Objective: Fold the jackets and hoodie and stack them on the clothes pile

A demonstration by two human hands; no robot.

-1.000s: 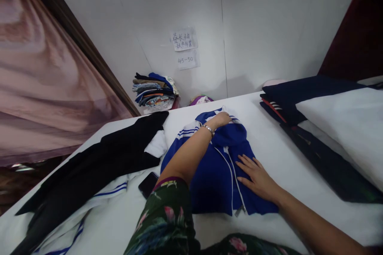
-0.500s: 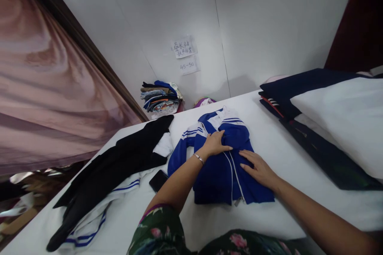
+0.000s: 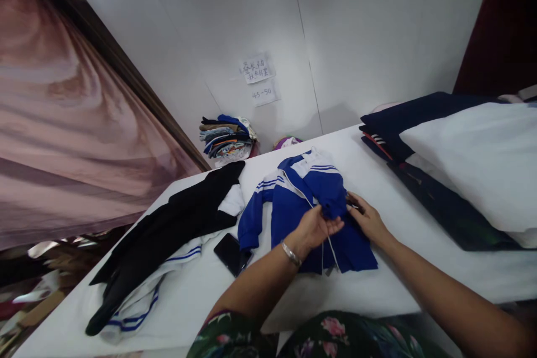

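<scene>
Our left hand (image 3: 315, 229) and right hand (image 3: 370, 221) were both at the blue jacket (image 3: 289, 218)

We had the jacket lying on the white table (image 3: 419, 277) in front of us, its collar end towards the wall (image 3: 356, 39). Our left forearm slanted in from the lower left, a bracelet (image 3: 291, 253) at the wrist; the hand lay palm partly up, fingers loosely curled beneath the end of the folded sleeve (image 3: 329, 183), thumb against it. Whether they pinched it, we could not tell. We held our right forearm slanting in from the lower right, the hand nearly in line with it, forefinger and thumb narrowly apart at that sleeve's outer edge; we could not make out whether they gripped anything. The other sleeve (image 3: 252, 221) lay to the left, its end by a black phone (image 3: 230, 251)
</scene>
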